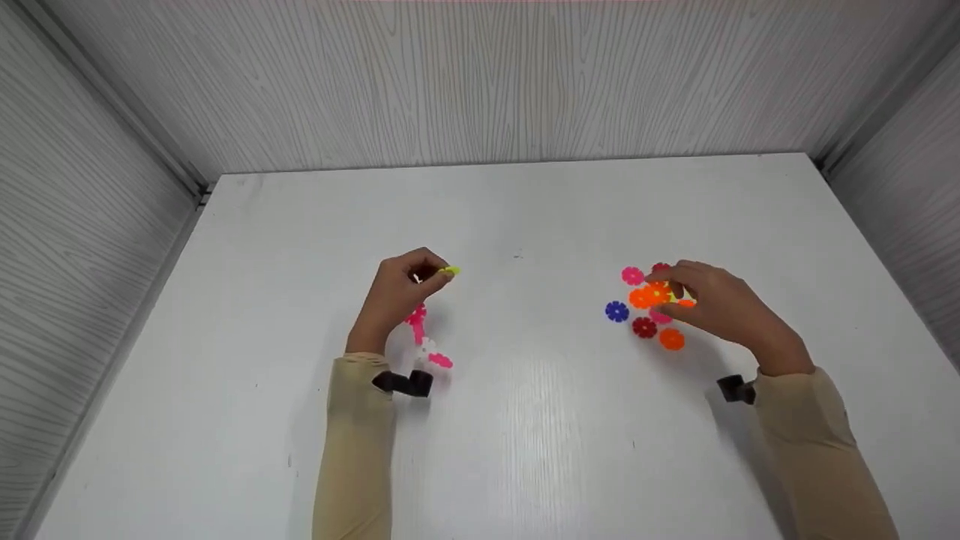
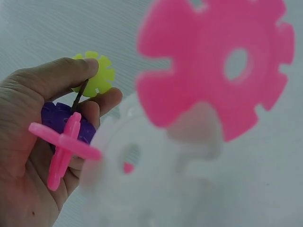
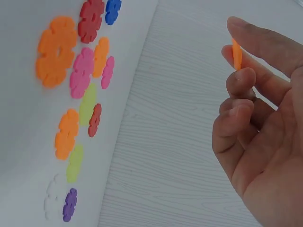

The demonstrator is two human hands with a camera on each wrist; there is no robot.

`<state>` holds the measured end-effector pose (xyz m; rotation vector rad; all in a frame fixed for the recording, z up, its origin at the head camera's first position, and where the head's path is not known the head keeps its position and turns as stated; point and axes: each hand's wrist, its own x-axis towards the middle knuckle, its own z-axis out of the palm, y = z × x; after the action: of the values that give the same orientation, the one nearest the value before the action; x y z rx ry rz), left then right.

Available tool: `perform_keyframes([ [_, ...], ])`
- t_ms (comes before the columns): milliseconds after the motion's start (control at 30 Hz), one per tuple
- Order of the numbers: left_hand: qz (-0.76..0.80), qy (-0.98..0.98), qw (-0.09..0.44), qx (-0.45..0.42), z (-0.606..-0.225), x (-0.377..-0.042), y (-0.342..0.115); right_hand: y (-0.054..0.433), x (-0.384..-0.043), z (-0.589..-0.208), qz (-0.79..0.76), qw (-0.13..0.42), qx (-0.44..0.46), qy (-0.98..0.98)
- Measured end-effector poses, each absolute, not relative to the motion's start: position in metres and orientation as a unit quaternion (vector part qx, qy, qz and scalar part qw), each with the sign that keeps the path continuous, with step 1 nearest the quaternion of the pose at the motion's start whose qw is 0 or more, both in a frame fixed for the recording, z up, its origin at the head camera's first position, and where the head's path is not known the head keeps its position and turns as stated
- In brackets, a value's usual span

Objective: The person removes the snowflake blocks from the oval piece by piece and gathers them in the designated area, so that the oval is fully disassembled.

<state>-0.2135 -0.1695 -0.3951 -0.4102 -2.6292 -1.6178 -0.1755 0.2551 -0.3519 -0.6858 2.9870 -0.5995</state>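
My left hand (image 1: 401, 289) pinches a yellow notched plastic disc (image 2: 105, 75) between thumb and fingers, above the left half of the table. Below it hangs a chain of linked discs: a thin dark piece (image 2: 79, 97) seen edge-on, a purple disc (image 2: 56, 116), crossed pink discs (image 2: 59, 163), a white disc (image 2: 113, 142) and another pink disc (image 2: 203, 61) close to the camera. Over on the right, my right hand (image 1: 724, 304) holds an orange disc (image 3: 237, 54), edge-on between thumb and fingertips, above a group of loose discs.
Loose discs lie on the white table (image 1: 510, 420) under and beside the right hand, among them a blue disc (image 1: 617, 311), a dark red disc (image 1: 644, 327), a pink disc (image 1: 632, 276) and an orange disc (image 1: 672, 340). Wood-grain panels (image 1: 480, 82) enclose the table's back and sides.
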Motion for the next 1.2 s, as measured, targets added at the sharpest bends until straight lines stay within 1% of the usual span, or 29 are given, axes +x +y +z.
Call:
perform_keyframes([
  [267,-0.531,-0.839,0.009,-0.116,-0.392,-0.213,-0.175,0.284,-0.165,-0.351,-0.199,0.093,-0.179,0.959],
  [433,-0.533,-0.839,-0.003,-0.111,-0.392,-0.212,-0.174,0.3,-0.16,-0.354,-0.198,0.128,-0.143,0.961],
  [600,-0.529,-0.84,-0.015,-0.119,-0.394,-0.212,-0.17,0.306,-0.157,-0.363,-0.187,0.155,-0.124,0.962],
  [867,-0.52,-0.842,-0.007,-0.142,-0.397,-0.212,-0.166,0.312,-0.157,-0.371,-0.175,0.187,-0.103,0.961],
  [1033,-0.517,-0.845,-0.014,-0.135,-0.396,-0.212,-0.166,0.314,-0.16,-0.378,-0.154,0.22,-0.092,0.959],
  [1200,-0.515,-0.847,-0.017,-0.131,-0.397,-0.212,-0.167,0.315,-0.163,-0.384,-0.147,0.229,-0.092,0.958],
])
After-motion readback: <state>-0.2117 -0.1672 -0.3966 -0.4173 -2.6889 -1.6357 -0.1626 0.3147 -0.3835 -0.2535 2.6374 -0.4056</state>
